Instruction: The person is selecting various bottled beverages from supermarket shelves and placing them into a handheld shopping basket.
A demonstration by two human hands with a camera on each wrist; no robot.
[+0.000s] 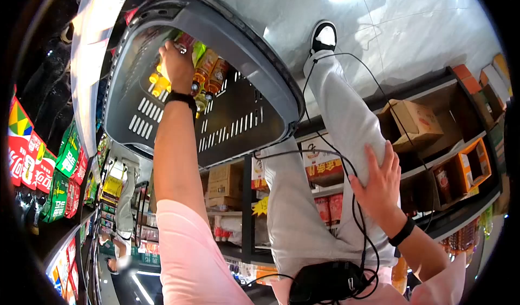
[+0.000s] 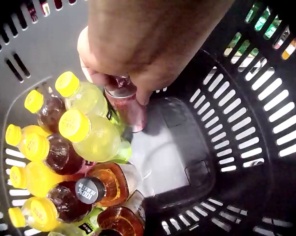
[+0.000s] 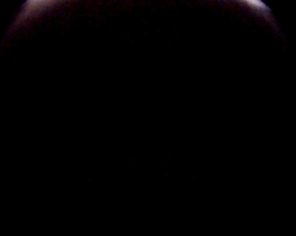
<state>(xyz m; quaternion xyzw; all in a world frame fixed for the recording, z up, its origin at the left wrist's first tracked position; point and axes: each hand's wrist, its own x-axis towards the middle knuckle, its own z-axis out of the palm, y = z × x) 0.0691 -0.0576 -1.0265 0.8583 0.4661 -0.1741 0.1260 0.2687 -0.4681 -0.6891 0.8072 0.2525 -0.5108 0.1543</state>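
Observation:
My left hand (image 1: 177, 68) is down inside a grey plastic shopping basket (image 1: 238, 37). In the left wrist view its thumb and fingers grip a pink drink can (image 2: 132, 112) by the upper part, with the can upright near the basket floor. Bottles crowd beside the can: pale yellow ones with yellow caps (image 2: 96, 137), orange ones, dark red ones, and an amber bottle (image 2: 113, 182) with a black cap. My right hand (image 1: 381, 186) rests with spread fingers on the grey trouser leg (image 1: 346, 107). The right wrist view is almost black.
Low shelves with an open cardboard box (image 1: 414, 123) and packaged goods run behind the legs. Colourful snack packs (image 1: 67, 151) hang at the left. Loose black cables (image 1: 355, 197) cross the lap and legs. Another person (image 1: 125, 197) is farther down the aisle.

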